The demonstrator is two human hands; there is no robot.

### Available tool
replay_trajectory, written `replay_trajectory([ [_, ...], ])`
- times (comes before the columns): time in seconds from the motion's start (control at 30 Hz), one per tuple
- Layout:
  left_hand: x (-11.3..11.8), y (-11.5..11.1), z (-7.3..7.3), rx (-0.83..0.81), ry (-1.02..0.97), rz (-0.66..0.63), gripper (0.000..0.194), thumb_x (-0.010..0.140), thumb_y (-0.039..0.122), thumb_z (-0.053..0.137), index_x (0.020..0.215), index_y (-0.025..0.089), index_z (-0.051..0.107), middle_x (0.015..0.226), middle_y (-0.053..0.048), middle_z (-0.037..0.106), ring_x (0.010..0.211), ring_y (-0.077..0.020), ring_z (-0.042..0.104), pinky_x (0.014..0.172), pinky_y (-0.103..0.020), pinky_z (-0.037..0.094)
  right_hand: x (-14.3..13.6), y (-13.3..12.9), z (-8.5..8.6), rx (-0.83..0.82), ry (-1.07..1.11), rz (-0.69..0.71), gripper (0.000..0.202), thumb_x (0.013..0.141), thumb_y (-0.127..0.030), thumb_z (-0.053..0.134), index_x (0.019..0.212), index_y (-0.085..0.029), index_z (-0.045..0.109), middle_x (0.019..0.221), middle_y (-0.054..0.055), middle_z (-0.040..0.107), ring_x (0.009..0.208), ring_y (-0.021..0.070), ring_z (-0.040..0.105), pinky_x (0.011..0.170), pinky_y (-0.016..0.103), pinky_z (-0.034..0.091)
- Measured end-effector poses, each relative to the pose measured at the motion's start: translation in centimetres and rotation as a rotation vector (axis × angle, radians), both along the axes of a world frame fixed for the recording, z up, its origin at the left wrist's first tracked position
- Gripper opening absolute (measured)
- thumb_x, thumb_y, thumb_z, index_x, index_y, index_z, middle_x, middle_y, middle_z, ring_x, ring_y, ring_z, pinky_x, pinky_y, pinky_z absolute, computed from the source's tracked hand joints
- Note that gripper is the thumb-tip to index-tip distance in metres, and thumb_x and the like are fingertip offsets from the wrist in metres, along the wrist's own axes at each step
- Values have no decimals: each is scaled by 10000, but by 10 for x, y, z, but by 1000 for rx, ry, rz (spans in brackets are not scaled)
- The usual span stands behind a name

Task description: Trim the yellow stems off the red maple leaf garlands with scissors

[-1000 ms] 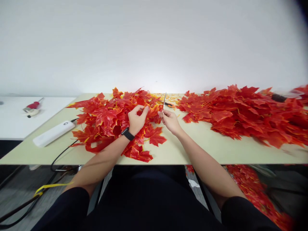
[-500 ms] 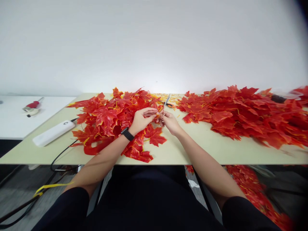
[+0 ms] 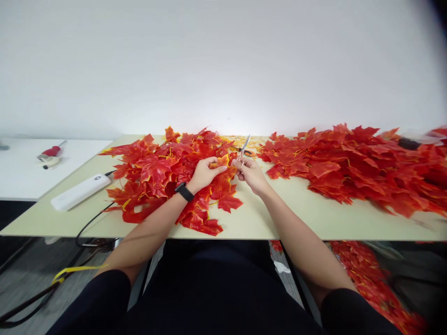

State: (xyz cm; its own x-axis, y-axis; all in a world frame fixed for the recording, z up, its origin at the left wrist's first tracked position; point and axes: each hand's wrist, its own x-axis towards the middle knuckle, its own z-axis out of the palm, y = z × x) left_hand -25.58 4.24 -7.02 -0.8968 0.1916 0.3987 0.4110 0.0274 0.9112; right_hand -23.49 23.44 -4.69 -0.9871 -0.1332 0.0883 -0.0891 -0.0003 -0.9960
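The right leaf pile (image 3: 356,165) runs out of view; an orange-handled tool (image 3: 249,153) is partly hidden.

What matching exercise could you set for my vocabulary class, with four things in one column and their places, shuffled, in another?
Things
1. Scissors
2. Watch
3. White device
4. Orange-handled tool

Places
A. At the left end of the table, beside the left leaf pile
B. On the wrist of the left hand
C. Towards the table's far edge, between the left leaf pile and the right leaf pile
D. In the right hand

Right pairs: 1-D, 2-B, 3-A, 4-C
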Motion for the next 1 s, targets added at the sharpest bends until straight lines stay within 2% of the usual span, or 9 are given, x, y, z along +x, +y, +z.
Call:
replay_trajectory([
  [0.1,3,1,2,41,-47,-12,380,780,484,842,866,139,705,856,-40,707,756,-147,609,750,-279,487,-2,1,2,-25,28,-76,576,676,-676,827,867,-194,576,617,-48,424,520,77,318,485,253,241],
  [0.2,4,1,4,72,-23,87,347,776,451,849,812,152,678,789,-20,675,720,-136,582,704,-257,463,-2,6,7,-82,94,-179,535,723,-634,810,811,-217,488,601,-65,347,497,69,243,481,262,189],
  [0.27,4,1,3,79,-7,151,333,764,428,862,786,159,667,752,-8,654,707,-133,570,688,-249,454,1,10,11,-117,118,-145,559,743,-620,812,767,-224,418,590,-76,280,493,65,200,491,267,159],
  [0.33,4,1,2,74,-5,181,328,756,422,869,773,163,668,724,-2,644,702,-137,567,679,-247,453,6,13,16,-101,122,9,602,757,-632,811,732,-222,370,595,-75,254,499,63,184,508,272,140],
  [0.4,3,1,1,70,-10,180,331,751,428,872,766,163,674,711,-3,646,706,-145,572,679,-251,458,13,13,19,-8,112,196,636,778,-680,780,702,-216,353,602,-65,262,512,64,191,523,275,139],
  [0.47,2,1,0,70,-9,180,337,747,436,874,750,160,680,709,-7,655,710,-153,577,688,-259,469,19,11,19,129,115,303,655,797,-730,736,680,-207,361,608,-55,277,535,70,211,535,275,158],
  [0.6,-2,0,-3,105,-2,151,344,803,479,824,796,154,709,753,-23,691,717,-155,587,707,-271,490,21,8,16,399,157,242,670,767,-756,739,657,-193,393,616,-41,324,579,84,259,548,272,186],
  [0.77,-6,0,-5,219,-55,106,400,807,541,812,791,159,695,709,-3,645,633,-120,528,669,-260,456,10,16,10,593,145,180,658,782,-780,698,648,-185,452,601,-30,367,584,99,290,543,277,211],
  [1.0,-2,2,1,304,-78,91,368,789,509,829,880,164,738,821,-27,712,776,-160,635,780,-290,510,6,23,7,696,172,185,645,811,-790,662,661,-175,535,610,-18,437,578,105,317,545,283,221],
])
